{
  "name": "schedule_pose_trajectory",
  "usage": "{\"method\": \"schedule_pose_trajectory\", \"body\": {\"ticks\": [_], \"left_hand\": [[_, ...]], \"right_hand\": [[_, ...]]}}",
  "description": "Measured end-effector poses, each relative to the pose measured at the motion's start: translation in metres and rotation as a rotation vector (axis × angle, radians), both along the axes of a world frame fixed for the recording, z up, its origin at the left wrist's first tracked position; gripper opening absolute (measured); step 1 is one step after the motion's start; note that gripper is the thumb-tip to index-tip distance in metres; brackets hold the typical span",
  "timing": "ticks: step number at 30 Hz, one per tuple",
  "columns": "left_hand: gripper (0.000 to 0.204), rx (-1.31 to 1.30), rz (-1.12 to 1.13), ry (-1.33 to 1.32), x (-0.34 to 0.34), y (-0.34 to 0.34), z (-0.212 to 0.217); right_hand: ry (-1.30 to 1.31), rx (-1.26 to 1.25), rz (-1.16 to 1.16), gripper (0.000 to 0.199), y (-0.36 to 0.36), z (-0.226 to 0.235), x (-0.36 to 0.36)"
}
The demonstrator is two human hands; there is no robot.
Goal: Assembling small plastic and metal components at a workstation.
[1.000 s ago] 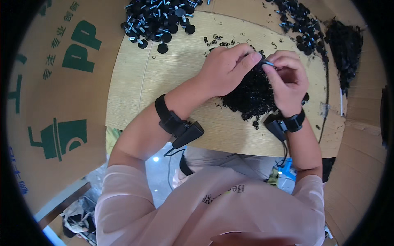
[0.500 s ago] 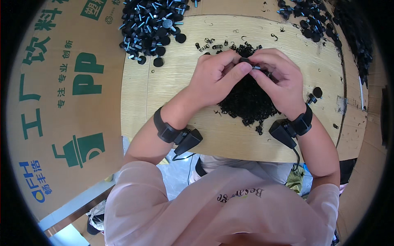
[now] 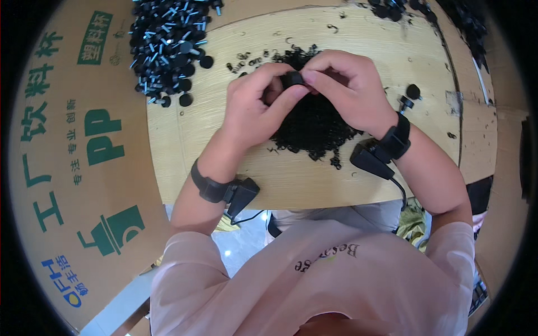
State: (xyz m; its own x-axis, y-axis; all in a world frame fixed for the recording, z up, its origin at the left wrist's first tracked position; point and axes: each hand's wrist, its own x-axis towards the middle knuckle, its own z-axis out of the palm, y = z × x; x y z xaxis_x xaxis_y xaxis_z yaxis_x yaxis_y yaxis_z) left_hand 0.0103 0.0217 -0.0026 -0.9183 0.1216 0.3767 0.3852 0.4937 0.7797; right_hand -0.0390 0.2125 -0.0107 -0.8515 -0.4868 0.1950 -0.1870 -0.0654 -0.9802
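Between the thumb and bent fingers of my left hand [image 3: 252, 106] is a screw with a round black head [image 3: 292, 79]. Its metal shank does not show now. My right hand [image 3: 350, 89] is closed in a pinch, thumb and finger pressed together right against that screw; what lies between those fingertips is hidden. Both hands are above a heap of small black clip-like pieces [image 3: 314, 129] on the pale wood-grain tabletop [image 3: 224, 173].
A big pile of black-headed screws [image 3: 168, 53] stands at the far left, and another pile [image 3: 389, 8] at the far right. Two loose screws, one with its black head [image 3: 413, 91] up, lie beyond my right wrist. Printed cardboard [image 3: 61, 168] borders the left side.
The view has shifted, so the table sits differently in the picture. The held screw has turned: its metal shank showed before, and now the black head shows. Both hands remain together over the heap.
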Motion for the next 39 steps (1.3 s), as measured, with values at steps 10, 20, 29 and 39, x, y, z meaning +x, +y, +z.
{"method": "schedule_pose_trajectory", "body": {"ticks": [10, 20, 29, 39], "left_hand": [[0.034, 0.045, -0.093, 0.134, -0.004, 0.004, 0.004], [0.032, 0.351, -0.180, 0.031, -0.007, -0.006, -0.002], [0.035, 0.419, -0.127, 0.096, -0.008, -0.002, -0.009], [0.037, 0.252, -0.143, 0.111, -0.006, -0.001, -0.003]], "right_hand": [[-0.110, -0.060, -0.014, 0.016, -0.001, 0.001, 0.000], [-0.104, -0.151, 0.014, 0.019, -0.004, 0.001, -0.001], [0.028, -0.155, 0.059, 0.025, -0.009, -0.002, 0.000], [-0.023, -0.059, -0.029, 0.020, -0.006, -0.004, 0.002]]}}
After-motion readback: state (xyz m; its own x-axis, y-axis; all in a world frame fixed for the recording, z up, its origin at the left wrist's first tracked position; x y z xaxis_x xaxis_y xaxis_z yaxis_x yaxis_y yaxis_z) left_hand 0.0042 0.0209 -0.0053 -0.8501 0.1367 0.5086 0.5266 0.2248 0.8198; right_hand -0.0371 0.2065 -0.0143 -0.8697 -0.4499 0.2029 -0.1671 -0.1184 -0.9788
